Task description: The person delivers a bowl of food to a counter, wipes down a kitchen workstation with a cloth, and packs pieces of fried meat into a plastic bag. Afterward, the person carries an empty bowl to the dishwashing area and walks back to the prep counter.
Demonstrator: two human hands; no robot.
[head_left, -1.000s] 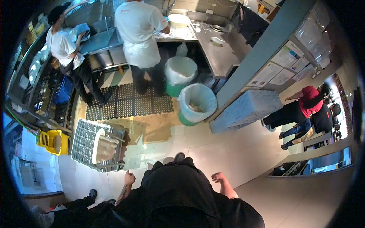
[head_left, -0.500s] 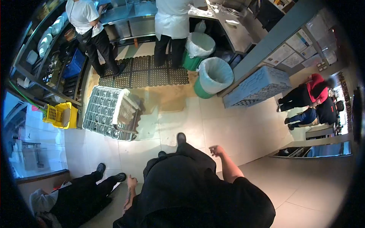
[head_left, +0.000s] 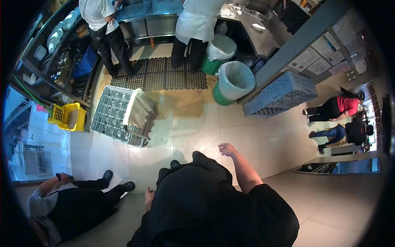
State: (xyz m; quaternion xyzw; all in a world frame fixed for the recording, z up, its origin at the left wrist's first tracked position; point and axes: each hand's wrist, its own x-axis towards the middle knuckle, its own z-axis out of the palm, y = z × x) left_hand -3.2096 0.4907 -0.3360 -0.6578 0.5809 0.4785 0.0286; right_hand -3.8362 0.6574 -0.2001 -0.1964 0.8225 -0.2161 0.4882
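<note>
My right hand [head_left: 226,149] hangs in the air over the tiled floor ahead of my body. Its fingers are loosely bent and apart, and nothing shows in them. Low beside my dark clothing is my left hand [head_left: 149,196], partly hidden by my body; the fingers I can see look relaxed, holding nothing. Neither hand touches an object. In front and to the left stands a grey rack trolley [head_left: 98,121] filled with several drinking glasses [head_left: 113,111]. A whitish cloth [head_left: 135,109] drapes over its handle side.
Two workers stand at a steel counter [head_left: 140,29] on a black rubber mat [head_left: 164,76]. Green bins [head_left: 222,95] with liners and blue crates [head_left: 284,92] line the right side. A yellow mop bucket [head_left: 74,117] stands left. One person [head_left: 82,201] is close on my left; others are far right.
My right hand has moved left and slightly forward. My left hand has drawn closer to my body. The person on my left has raised an arm. The people at far right have shifted.
</note>
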